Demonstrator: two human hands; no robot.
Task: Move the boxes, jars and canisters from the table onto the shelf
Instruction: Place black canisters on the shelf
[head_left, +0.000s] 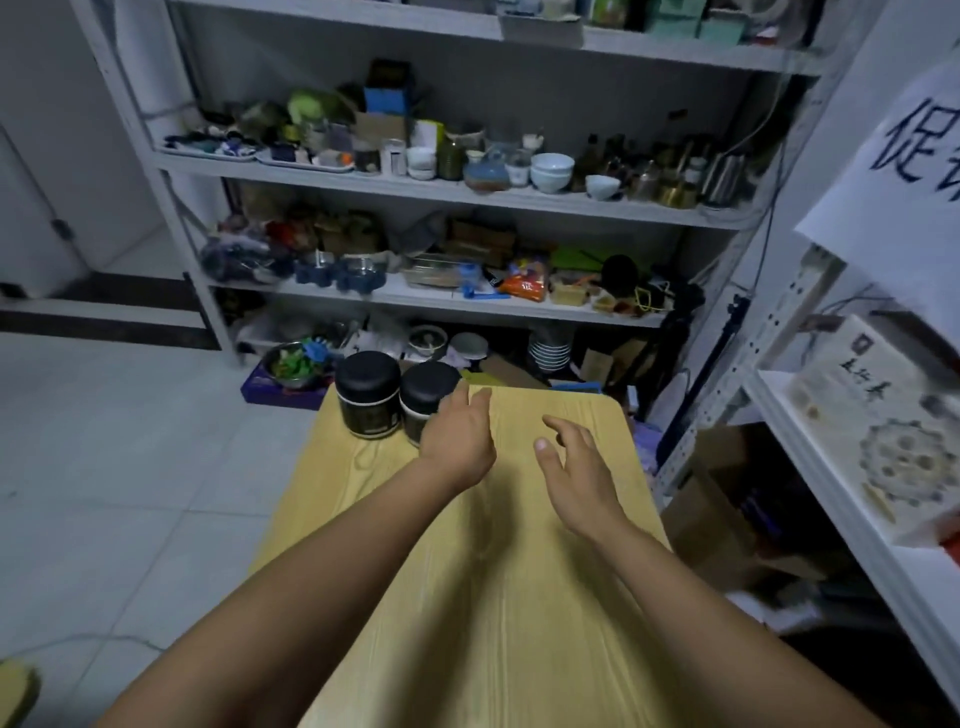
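Two black-lidded dark jars stand side by side at the far left corner of the light wooden table (519, 597): the left jar (368, 395) and the right jar (423, 397). My left hand (457, 436) reaches to the right jar, fingers relaxed, its near side against the jar and partly hiding it. I cannot tell whether the fingers wrap it. My right hand (576, 467) hovers over the bare tabletop to the right, fingers loosely spread, holding nothing. On the white shelf (841, 509) at the right lies a large pale box (883, 426).
A grey metal rack (447, 189) packed with bowls, cups, bottles and clutter stands beyond the table. Bowls and a purple box sit on the floor under it. Cardboard boxes (717, 519) lie between table and right shelf. Tiled floor spreads to the left.
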